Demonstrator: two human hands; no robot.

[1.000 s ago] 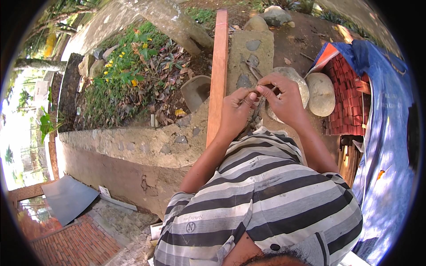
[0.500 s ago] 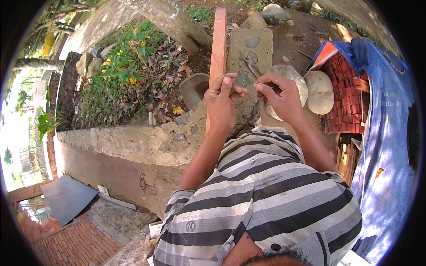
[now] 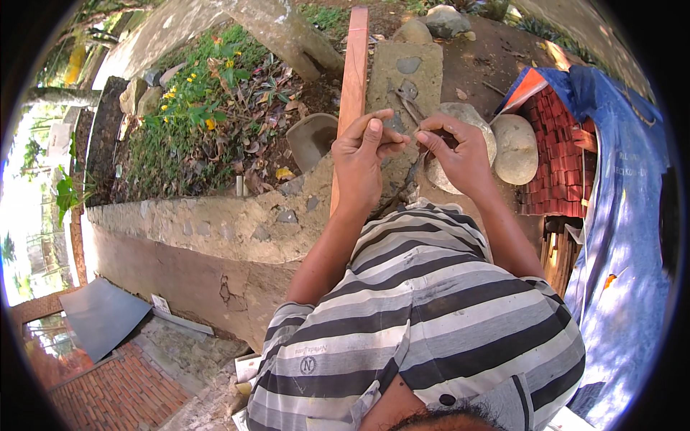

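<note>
My left hand (image 3: 363, 154) is held over the stone-topped wall, fingers curled and thumb against them. Close beside it, my right hand (image 3: 458, 152) makes a pinch with thumb and forefinger. Whatever sits between the fingertips of either hand is too small to make out. Behind my left hand a long reddish wooden beam (image 3: 353, 68) stretches away from me. A metal tool with two thin handles, like pincers (image 3: 410, 108), lies on the mortared wall top (image 3: 388, 65) just beyond my fingertips.
Two large rounded stones, the nearer to the right edge being a pale boulder (image 3: 516, 151), lie right of the wall. Further right, red roof tiles (image 3: 557, 154) are stacked under a blue tarp (image 3: 622, 237). A grey basin (image 3: 313, 142) and a planted bed (image 3: 190, 151) are on the left.
My right hand's fingertips have come slightly closer to my left hand's. The view has shifted a little; the beam and the tool lie as before.
</note>
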